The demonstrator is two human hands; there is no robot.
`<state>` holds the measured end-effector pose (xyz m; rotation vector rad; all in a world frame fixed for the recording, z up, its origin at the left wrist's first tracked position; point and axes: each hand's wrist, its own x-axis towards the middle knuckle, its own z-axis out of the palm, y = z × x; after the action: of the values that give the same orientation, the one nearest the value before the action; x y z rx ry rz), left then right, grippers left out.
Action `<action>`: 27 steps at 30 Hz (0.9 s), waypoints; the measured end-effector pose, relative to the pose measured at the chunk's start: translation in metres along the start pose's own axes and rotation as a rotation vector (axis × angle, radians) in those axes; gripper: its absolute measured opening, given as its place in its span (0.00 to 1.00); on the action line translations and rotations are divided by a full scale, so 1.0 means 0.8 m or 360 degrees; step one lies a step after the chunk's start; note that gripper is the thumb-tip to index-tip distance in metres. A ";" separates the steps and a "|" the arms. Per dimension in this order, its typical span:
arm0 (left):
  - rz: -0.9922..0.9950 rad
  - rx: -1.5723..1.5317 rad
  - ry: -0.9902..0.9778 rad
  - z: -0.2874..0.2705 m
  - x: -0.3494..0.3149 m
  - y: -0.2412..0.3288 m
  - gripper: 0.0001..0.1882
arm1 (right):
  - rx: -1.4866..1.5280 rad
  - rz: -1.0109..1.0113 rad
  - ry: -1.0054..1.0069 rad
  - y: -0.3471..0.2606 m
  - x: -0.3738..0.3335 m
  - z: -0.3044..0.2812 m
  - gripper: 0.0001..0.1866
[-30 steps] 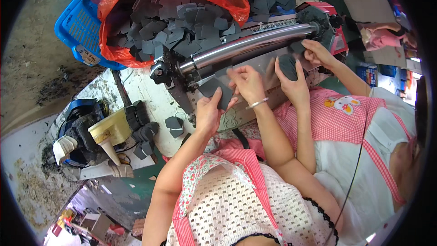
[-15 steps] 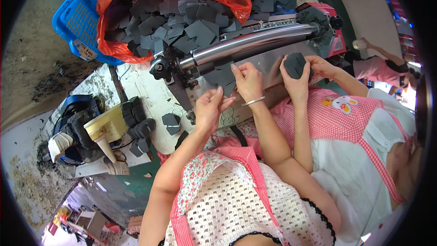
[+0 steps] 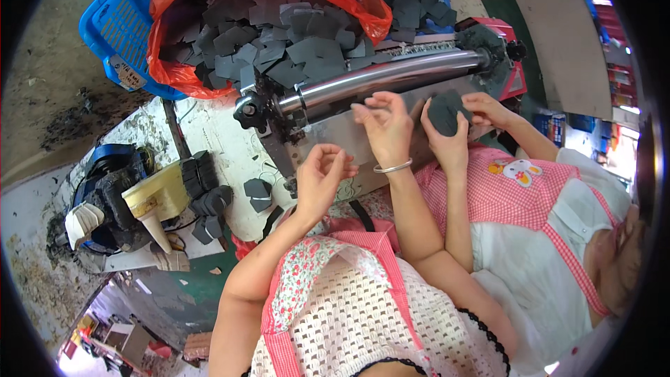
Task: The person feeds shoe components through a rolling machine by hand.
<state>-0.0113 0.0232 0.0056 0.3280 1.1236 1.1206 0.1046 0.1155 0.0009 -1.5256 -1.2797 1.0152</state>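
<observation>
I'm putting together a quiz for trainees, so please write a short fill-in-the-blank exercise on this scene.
1. The person's hand with a silvery bangle at the wrist is the ____ one.
2. The person's other hand is ____ from the shiny roller than that one.
3. The basket at the upper left, lined with an orange-red bag, is coloured ____.
4. The bundle of dark pieces right of the bangle is held by the ____.

Missing words: right; farther; blue; co-worker.
</observation>
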 end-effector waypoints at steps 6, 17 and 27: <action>0.0530 0.0370 -0.0091 0.010 -0.019 0.040 0.07 | -0.0910 -0.1098 -0.0535 -0.053 0.126 0.062 0.51; 0.0845 0.0566 -0.0204 -0.008 -0.057 0.106 0.11 | -0.2054 -0.0789 -0.1086 -0.043 0.186 0.148 0.42; 0.1360 0.0656 0.0252 -0.061 -0.007 0.199 0.07 | -0.1349 -0.0987 -0.0980 -0.084 0.244 0.225 0.34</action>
<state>-0.1388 0.0758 0.0988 1.1328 1.3990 1.6651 -0.0586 0.3354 0.0045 -1.2222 -2.6547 0.5365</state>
